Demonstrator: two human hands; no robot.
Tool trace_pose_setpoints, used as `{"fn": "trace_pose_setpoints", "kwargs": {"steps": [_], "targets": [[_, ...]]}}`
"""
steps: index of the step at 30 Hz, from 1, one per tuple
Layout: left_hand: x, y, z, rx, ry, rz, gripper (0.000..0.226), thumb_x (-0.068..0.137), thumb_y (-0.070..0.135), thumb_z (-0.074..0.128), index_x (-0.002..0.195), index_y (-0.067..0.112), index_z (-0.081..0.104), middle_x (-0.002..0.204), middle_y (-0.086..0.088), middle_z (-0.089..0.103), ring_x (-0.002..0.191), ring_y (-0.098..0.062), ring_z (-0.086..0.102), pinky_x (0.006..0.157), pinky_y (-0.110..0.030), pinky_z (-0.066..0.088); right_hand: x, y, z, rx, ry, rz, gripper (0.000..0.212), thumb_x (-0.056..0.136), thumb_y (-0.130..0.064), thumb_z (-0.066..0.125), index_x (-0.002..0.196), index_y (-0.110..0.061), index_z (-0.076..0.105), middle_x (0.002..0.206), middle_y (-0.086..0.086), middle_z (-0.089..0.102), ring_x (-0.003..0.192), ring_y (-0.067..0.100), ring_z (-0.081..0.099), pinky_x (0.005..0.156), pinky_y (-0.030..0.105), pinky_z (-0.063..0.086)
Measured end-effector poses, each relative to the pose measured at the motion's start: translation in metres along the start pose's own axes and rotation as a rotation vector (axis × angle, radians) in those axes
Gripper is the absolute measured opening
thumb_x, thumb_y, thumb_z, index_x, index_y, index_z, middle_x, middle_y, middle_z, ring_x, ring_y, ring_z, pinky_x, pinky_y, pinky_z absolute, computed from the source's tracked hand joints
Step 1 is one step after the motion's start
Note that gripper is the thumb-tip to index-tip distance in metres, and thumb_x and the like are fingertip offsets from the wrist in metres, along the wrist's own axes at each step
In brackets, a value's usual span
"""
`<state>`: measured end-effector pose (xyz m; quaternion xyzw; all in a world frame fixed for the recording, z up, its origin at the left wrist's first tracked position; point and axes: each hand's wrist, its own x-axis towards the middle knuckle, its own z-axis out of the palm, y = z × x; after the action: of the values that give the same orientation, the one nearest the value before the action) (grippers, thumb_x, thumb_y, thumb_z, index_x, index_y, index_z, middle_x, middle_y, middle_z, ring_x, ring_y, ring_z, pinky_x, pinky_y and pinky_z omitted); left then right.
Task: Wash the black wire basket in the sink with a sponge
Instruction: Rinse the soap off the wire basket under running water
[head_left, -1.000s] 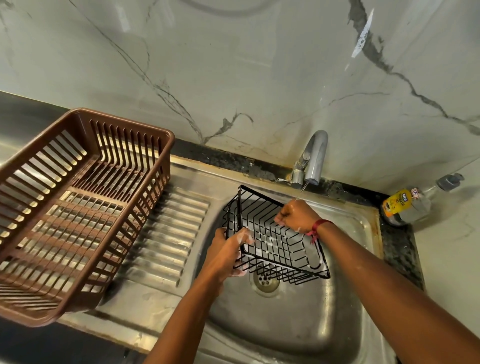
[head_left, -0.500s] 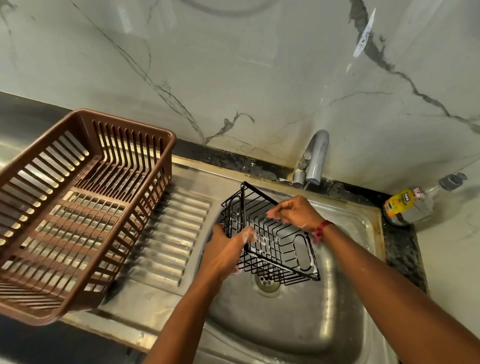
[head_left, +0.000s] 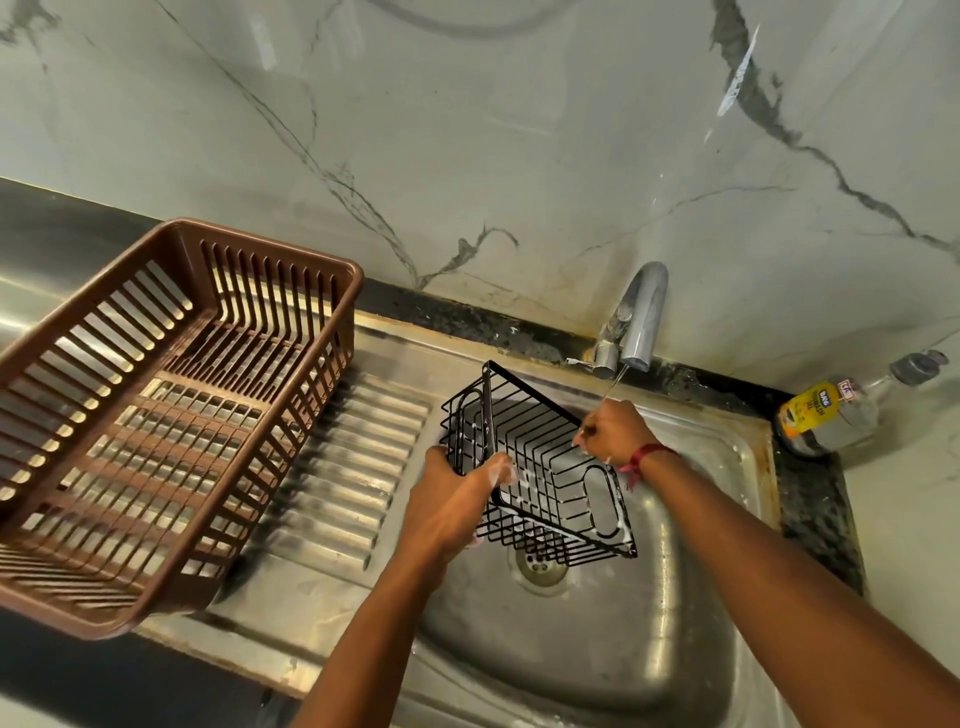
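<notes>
Mid-wash here, somewhere between scrubbing and rinsing by the look of it. The basket (head_left: 545, 483) is held up over the sink (head_left: 597, 649), tilted, not resting on the bottom, with the drain (head_left: 540, 569) right under it at 6 o'clock. The left hand (head_left: 457, 499) has its fingers wrapped round the near corner at about 8 o'clock. The right hand (head_left: 615, 434) is clenched on the far rim at about 1 o'clock, right where a thin trickle from the tap (head_left: 641, 317) comes down. I honestly can't spot a sponge; it might be balled up inside that right fist, the view's too small to say.

Suds cling to the wires and to the left fingers, so my guess is the next move is turning the basket under the stream so every side gets flushed. That needs a firm grip, since thin wet soapy wire is slippery.

Materials: the basket is thin black coated wire, a boxy open grid with a rounded slot handle in one end. The sink is dull scuffed stainless steel, with a ribbed drainboard (head_left: 343, 467) at 9 o'clock. On that sits a brown slatted plastic rack (head_left: 270, 249). The wall (head_left: 467, 130) is glossy veined marble. A clear bottle (head_left: 826, 415) with a yellow label stands on the dark desk at 3 o'clock.
</notes>
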<state>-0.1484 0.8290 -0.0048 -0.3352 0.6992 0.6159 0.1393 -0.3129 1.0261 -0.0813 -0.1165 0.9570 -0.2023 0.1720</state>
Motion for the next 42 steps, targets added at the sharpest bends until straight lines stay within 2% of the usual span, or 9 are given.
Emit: {"fn": "trace_pose_setpoints", "kwargs": {"steps": [4, 10, 14, 19, 24, 28, 30, 35, 42], "targets": [[0.001, 0.002, -0.002, 0.003, 0.012, -0.007, 0.080, 0.088, 0.045, 0.072, 0.149, 0.017, 0.030, 0.150, -0.018, 0.045, 0.116, -0.033, 0.060, 0.085, -0.050, 0.061, -0.001, -0.004, 0.001, 0.228, 0.027, -0.005, 0.008, 0.078, -0.010, 0.076, 0.084, -0.006, 0.075, 0.085, 0.004, 0.074, 0.076, 0.006, 0.066, 0.083, 0.021, 0.052], [-0.004, 0.003, 0.000, -0.003, 0.025, -0.003, 0.080, 0.088, 0.047, 0.072, 0.149, 0.017, 0.031, 0.151, -0.016, 0.046, 0.116, -0.033, 0.060, 0.086, -0.050, 0.061, 0.002, 0.005, 0.002, 0.057, 0.207, 0.030, 0.007, 0.078, -0.004, 0.073, 0.076, -0.011, 0.076, 0.082, 0.004, 0.074, 0.080, 0.013, 0.067, 0.084, 0.023, 0.050], [-0.011, 0.009, -0.001, 0.045, 0.049, 0.028, 0.111, 0.065, 0.067, 0.069, 0.155, 0.021, 0.024, 0.155, -0.018, 0.043, 0.123, -0.036, 0.058, 0.094, -0.054, 0.057, -0.006, 0.022, -0.002, 0.223, 0.324, 0.260, 0.007, 0.076, -0.007, 0.077, 0.082, -0.007, 0.075, 0.083, 0.005, 0.073, 0.076, 0.011, 0.061, 0.083, 0.026, 0.048], [-0.013, 0.007, -0.001, 0.061, 0.083, 0.052, 0.107, 0.061, 0.067, 0.065, 0.151, 0.020, 0.029, 0.149, -0.014, 0.050, 0.121, -0.034, 0.059, 0.098, -0.055, 0.055, -0.031, 0.033, 0.030, 0.465, 0.254, 0.469, 0.022, 0.085, -0.024, 0.071, 0.071, -0.006, 0.070, 0.066, 0.013, 0.066, 0.061, 0.021, 0.057, 0.062, 0.026, 0.050], [-0.015, 0.000, 0.001, 0.078, 0.059, 0.078, 0.121, 0.048, 0.073, 0.064, 0.152, 0.023, 0.028, 0.154, -0.013, 0.045, 0.126, -0.033, 0.057, 0.099, -0.056, 0.054, -0.033, 0.032, 0.062, 0.706, 0.162, 0.561, 0.033, 0.098, -0.022, 0.052, 0.073, -0.004, 0.063, 0.063, 0.013, 0.063, 0.055, 0.026, 0.062, 0.062, 0.041, 0.054], [-0.019, -0.003, 0.001, 0.106, 0.058, 0.083, 0.124, 0.046, 0.074, 0.063, 0.153, 0.023, 0.028, 0.155, -0.013, 0.044, 0.127, -0.035, 0.056, 0.099, -0.056, 0.054, -0.037, 0.009, 0.047, 0.403, 0.331, 0.468, 0.023, 0.096, -0.018, 0.052, 0.080, -0.012, 0.067, 0.068, 0.002, 0.061, 0.067, 0.021, 0.057, 0.053, 0.023, 0.040], [-0.020, -0.004, 0.001, 0.125, 0.072, 0.074, 0.123, 0.046, 0.077, 0.059, 0.151, 0.021, 0.030, 0.153, -0.013, 0.046, 0.123, -0.034, 0.058, 0.097, -0.055, 0.055, -0.037, -0.001, 0.038, 0.370, 0.395, 0.381, 0.013, 0.091, -0.009, 0.060, 0.095, -0.012, 0.071, 0.085, -0.001, 0.065, 0.079, 0.016, 0.061, 0.066, 0.022, 0.047], [-0.023, 0.005, -0.004, 0.237, 0.096, 0.037, 0.114, 0.063, 0.075, 0.064, 0.154, 0.017, 0.026, 0.153, -0.017, 0.047, 0.124, -0.038, 0.058, 0.098, -0.053, 0.055, -0.027, -0.027, 0.022, 0.952, 0.070, 0.309, 0.004, 0.087, 0.005, 0.061, 0.090, 0.006, 0.064, 0.077, 0.017, 0.065, 0.057, 0.015, 0.062, 0.053, 0.020, 0.054], [-0.017, 0.001, -0.018, 0.324, 0.148, 0.024, 0.106, 0.076, 0.066, 0.069, 0.157, 0.015, 0.023, 0.154, -0.019, 0.046, 0.134, -0.040, 0.050, 0.106, -0.048, 0.046, -0.004, -0.017, 0.036, 0.742, -0.006, 0.393, 0.024, 0.083, 0.009, 0.063, 0.064, -0.006, 0.060, 0.068, 0.016, 0.064, 0.054, 0.018, 0.062, 0.051, 0.025, 0.054]]}}
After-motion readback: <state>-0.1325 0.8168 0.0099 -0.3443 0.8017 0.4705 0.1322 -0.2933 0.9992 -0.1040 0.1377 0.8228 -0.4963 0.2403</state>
